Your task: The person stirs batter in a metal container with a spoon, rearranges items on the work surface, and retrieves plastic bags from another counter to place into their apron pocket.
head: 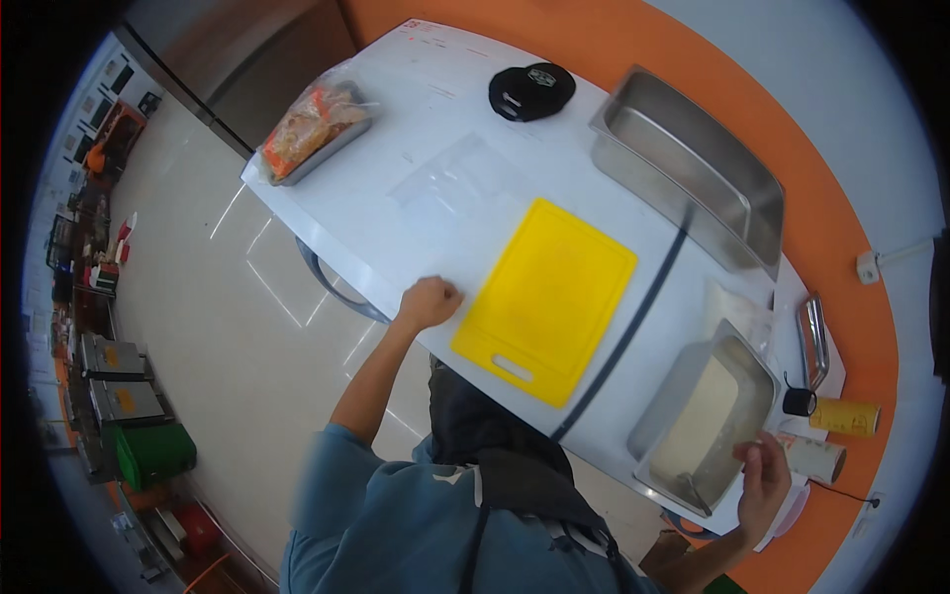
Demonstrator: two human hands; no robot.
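Observation:
My left hand [430, 303] is curled into a fist at the near table edge, just left of a yellow cutting board [549, 297]. No object shows in its fingers. Over at the right, my right hand [764, 475] is beside the rim of a steel pan [746, 386] that holds a pale, smooth mass [698, 419]. A thin metal utensil handle [695, 490] leans inside the pan's near end. The right fingers are bent and blurred, so whether they grip anything is unclear. Beyond the board lies a clear plastic bag [456, 174], flat on the white table [415, 96].
A deep steel pan [690, 163] stands at the back right. A black cap [532, 90] and a tray of plastic-wrapped food [315, 134] are farther off. A dark strip [631, 327] crosses the table. Cans [846, 417] and a metal handle [814, 341] sit near the orange wall.

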